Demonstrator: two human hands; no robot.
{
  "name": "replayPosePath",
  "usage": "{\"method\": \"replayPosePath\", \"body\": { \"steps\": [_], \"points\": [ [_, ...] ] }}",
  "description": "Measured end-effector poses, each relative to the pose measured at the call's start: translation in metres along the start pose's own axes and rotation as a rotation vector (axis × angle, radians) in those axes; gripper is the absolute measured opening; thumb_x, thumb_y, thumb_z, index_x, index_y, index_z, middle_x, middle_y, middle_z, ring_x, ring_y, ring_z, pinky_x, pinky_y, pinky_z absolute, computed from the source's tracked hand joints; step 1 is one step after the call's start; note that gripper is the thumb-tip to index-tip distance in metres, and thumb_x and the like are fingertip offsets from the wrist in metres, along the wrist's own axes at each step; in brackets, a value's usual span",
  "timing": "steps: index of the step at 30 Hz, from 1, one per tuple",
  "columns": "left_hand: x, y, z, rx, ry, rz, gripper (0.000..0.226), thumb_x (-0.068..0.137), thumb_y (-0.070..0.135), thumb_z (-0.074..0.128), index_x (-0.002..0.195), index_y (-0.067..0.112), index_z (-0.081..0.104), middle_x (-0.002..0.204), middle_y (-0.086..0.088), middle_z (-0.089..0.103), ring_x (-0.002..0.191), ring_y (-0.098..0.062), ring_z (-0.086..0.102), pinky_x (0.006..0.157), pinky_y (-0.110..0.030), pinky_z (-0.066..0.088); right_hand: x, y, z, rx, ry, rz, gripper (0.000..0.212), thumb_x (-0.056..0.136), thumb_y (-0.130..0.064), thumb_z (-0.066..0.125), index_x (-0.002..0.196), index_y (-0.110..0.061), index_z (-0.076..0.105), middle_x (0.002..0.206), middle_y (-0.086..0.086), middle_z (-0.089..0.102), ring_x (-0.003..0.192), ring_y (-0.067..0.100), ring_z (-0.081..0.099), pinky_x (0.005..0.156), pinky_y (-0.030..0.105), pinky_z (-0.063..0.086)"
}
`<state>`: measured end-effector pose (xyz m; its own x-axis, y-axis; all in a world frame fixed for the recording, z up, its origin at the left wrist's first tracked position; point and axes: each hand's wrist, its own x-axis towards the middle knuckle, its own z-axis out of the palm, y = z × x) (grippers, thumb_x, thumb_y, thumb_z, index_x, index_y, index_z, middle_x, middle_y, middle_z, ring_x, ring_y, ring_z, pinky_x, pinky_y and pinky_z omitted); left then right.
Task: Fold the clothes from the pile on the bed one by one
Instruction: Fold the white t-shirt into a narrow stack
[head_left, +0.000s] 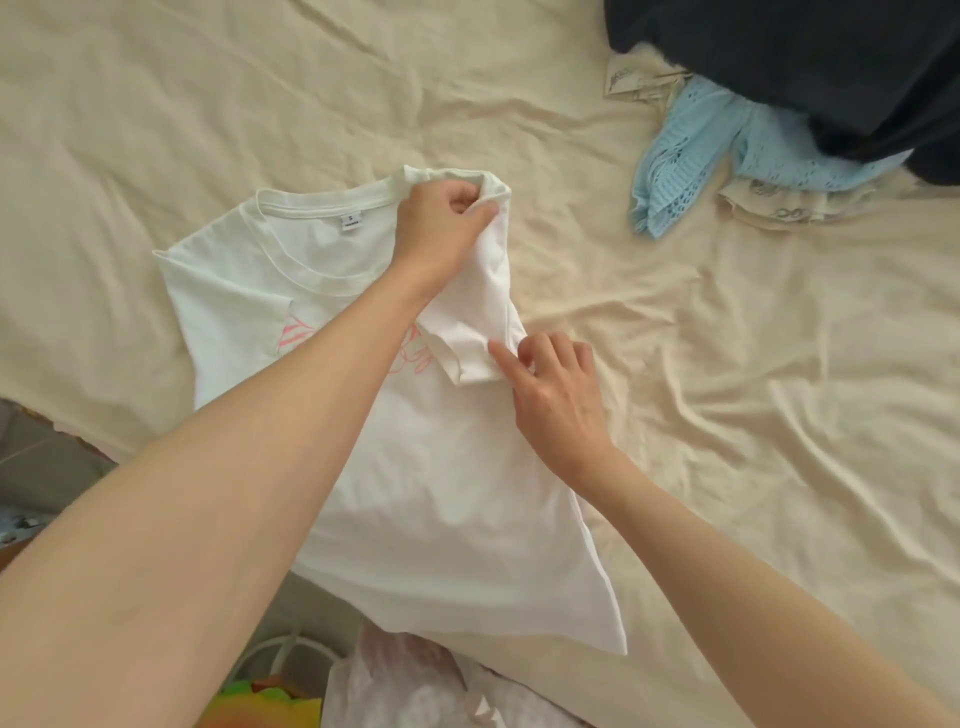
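The white T-shirt (415, 467) lies flat on the bed (727, 415), collar away from the person, its right side folded inward. The left hand (441, 228) reaches across the shirt to the right shoulder; its fingers (465, 195) are curled and grasp a bunch of fabric beside the collar. The right hand (556, 389) lies lower, at the folded-in sleeve (467, 353); its index finger points along the sleeve edge and touches it, while the other fingers are bent (whether they pinch any cloth, I cannot tell). Both forearms are stretched forward. Well apart, at the upper right, is the pile (779, 104): a dark garment over a light blue knit (685, 140).
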<state>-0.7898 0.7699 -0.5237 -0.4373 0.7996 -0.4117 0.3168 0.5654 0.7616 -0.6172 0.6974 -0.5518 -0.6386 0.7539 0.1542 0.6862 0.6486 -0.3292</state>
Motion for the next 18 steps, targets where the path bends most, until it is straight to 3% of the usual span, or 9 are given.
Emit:
{"method": "replayPosePath", "body": {
  "steps": [2, 3, 5, 9, 13, 18],
  "points": [
    [0.008, 0.006, 0.005, -0.068, -0.010, -0.039, 0.032, 0.087, 0.020, 0.064, 0.118, 0.012, 0.063, 0.101, 0.002, 0.066, 0.097, -0.006, 0.060, 0.091, -0.018, 0.044, -0.002, 0.006, -0.002, 0.002, 0.011, -0.038, 0.049, 0.057, 0.018, 0.063, 0.098, -0.006, 0.073, 0.070, 0.008, 0.056, 0.062, 0.026, 0.053, 0.059, 0.034, 0.043],
    [0.012, 0.007, 0.009, -0.072, -0.025, -0.049, 0.037, 0.087, 0.021, 0.065, 0.122, 0.012, 0.060, 0.107, 0.001, 0.066, 0.102, -0.008, 0.060, 0.095, -0.019, 0.044, -0.003, 0.009, -0.003, 0.007, 0.014, -0.056, 0.049, 0.057, 0.019, 0.063, 0.098, -0.005, 0.073, 0.070, 0.008, 0.056, 0.061, 0.026, 0.053, 0.058, 0.035, 0.043],
    [0.017, 0.007, 0.015, -0.022, -0.064, -0.041, 0.033, 0.085, 0.025, 0.067, 0.114, 0.013, 0.061, 0.105, -0.001, 0.066, 0.099, -0.011, 0.060, 0.091, -0.020, 0.045, -0.004, 0.014, -0.007, 0.017, 0.005, -0.067, 0.048, 0.057, 0.019, 0.065, 0.099, -0.004, 0.073, 0.069, 0.009, 0.055, 0.060, 0.026, 0.052, 0.057, 0.035, 0.044],
    [0.019, 0.001, 0.024, 0.097, -0.072, -0.017, 0.013, 0.083, 0.027, 0.069, 0.083, 0.016, 0.061, 0.079, 0.006, 0.059, 0.078, -0.006, 0.054, 0.072, -0.015, 0.042, -0.004, 0.018, -0.010, -0.006, -0.010, -0.076, 0.048, 0.057, 0.017, 0.068, 0.100, -0.004, 0.073, 0.070, 0.009, 0.057, 0.060, 0.025, 0.052, 0.059, 0.034, 0.043],
    [0.018, -0.006, 0.024, -0.091, -0.015, -0.047, 0.012, 0.088, 0.022, 0.064, 0.079, 0.016, 0.062, 0.065, 0.013, 0.052, 0.061, 0.004, 0.046, 0.059, -0.007, 0.034, -0.003, 0.019, -0.009, -0.009, -0.027, -0.091, 0.048, 0.060, 0.017, 0.066, 0.104, -0.002, 0.072, 0.071, 0.009, 0.059, 0.062, 0.025, 0.054, 0.059, 0.034, 0.043],
    [0.018, -0.020, 0.021, -0.254, -0.066, -0.196, 0.026, 0.098, 0.020, 0.047, 0.072, 0.022, 0.043, 0.068, 0.007, 0.039, 0.062, -0.004, 0.037, 0.057, -0.016, 0.033, -0.007, 0.025, -0.006, 0.003, -0.034, -0.103, 0.048, 0.063, 0.017, 0.059, 0.106, -0.001, 0.071, 0.072, 0.010, 0.059, 0.062, 0.026, 0.055, 0.059, 0.034, 0.044]
  ]
}}
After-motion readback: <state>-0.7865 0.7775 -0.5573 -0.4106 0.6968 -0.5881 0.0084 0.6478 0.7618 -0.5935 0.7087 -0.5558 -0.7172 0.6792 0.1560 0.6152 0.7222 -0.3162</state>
